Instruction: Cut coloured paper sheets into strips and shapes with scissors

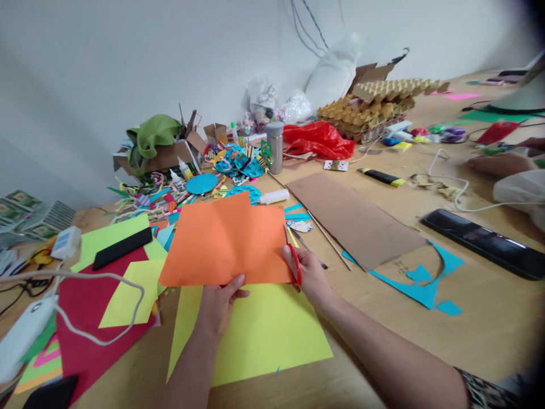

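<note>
My left hand point(219, 307) pinches the lower edge of an orange sheet of paper point(208, 238), thumb in front and the other fingers mostly behind it. The sheet is held up, slightly creased down the middle, with a notch along its top edge. Red-handled scissors point(293, 264) are in my right hand point(310, 275), closed around the handles at the sheet's right side. Their blades point up and away; whether they touch the paper I cannot tell. Beneath both hands lies a yellow-green sheet of paper point(264, 346) on the table.
Brown cardboard point(349, 216) and blue paper scraps point(426, 289) lie to the right, near a black phone point(485, 241). Dark red paper point(93, 307) and a white cable point(97, 341) are at left. A steel bottle point(275, 150) and egg trays point(366, 113) stand behind.
</note>
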Demonstrator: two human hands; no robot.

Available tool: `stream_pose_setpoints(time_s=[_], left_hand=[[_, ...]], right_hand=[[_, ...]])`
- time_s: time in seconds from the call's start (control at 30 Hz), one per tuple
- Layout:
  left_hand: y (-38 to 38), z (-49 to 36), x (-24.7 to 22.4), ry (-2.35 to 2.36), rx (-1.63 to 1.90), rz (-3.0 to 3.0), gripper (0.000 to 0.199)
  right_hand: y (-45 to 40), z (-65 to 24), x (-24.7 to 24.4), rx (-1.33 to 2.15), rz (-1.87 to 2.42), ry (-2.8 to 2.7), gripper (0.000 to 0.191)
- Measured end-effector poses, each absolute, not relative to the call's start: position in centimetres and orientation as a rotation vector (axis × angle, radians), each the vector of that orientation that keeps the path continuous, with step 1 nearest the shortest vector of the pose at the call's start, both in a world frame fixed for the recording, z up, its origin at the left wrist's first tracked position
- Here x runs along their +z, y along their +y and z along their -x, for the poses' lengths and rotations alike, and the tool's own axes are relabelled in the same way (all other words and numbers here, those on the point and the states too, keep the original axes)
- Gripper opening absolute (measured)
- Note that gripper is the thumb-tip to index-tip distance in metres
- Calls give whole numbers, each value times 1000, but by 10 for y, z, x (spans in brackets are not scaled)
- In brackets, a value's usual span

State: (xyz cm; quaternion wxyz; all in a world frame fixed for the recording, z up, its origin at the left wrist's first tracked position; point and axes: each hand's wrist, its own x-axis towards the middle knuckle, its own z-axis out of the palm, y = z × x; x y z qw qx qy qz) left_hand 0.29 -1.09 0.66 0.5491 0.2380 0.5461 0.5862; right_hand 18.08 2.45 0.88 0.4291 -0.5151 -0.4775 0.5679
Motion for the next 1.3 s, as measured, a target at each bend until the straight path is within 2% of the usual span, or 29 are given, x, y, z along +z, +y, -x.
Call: stream_pose_setpoints(time_s=[0.93,1.3], left_hand=[[-11,-4,8,1303,1368,-553,59],[-12,-4,10,1308,1373,-561,65]], right_hand=[[22,-181,16,1396,1286,-1136,48],[24,-182,13,1402,1294,-1146,49]])
